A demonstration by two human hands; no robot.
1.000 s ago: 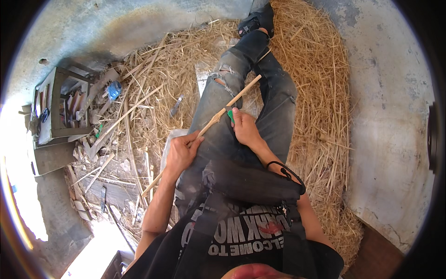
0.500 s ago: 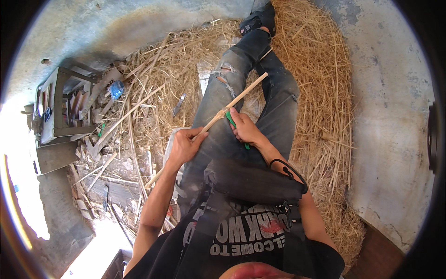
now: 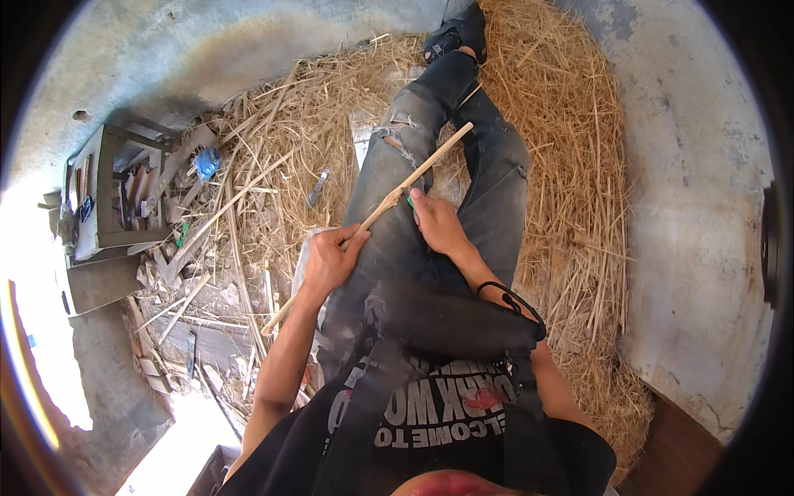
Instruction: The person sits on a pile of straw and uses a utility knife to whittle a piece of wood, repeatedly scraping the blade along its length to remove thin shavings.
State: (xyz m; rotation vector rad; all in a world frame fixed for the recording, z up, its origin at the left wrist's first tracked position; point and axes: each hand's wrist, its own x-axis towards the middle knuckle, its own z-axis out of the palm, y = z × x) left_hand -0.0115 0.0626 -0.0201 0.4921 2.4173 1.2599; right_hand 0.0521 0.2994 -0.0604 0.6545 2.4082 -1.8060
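Since the earlier frame, the tool (image 3: 411, 200) has turned, more hidden in the closed right hand (image 3: 438, 226). The stick (image 3: 430, 163), gripped by the left hand (image 3: 332, 255) over the leg (image 3: 374, 180), seems light, stiff, best held below its knot (image 3: 390, 200).

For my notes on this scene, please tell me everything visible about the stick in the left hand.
The stick is long, slim and pale tan, apparently wood. It slants from lower left to upper right across the trousers, gripped by the left hand. Beyond this hand is a rough, raised lump; the upper end looks blunt. The right hand holds something green close by; whether it touches is unclear.
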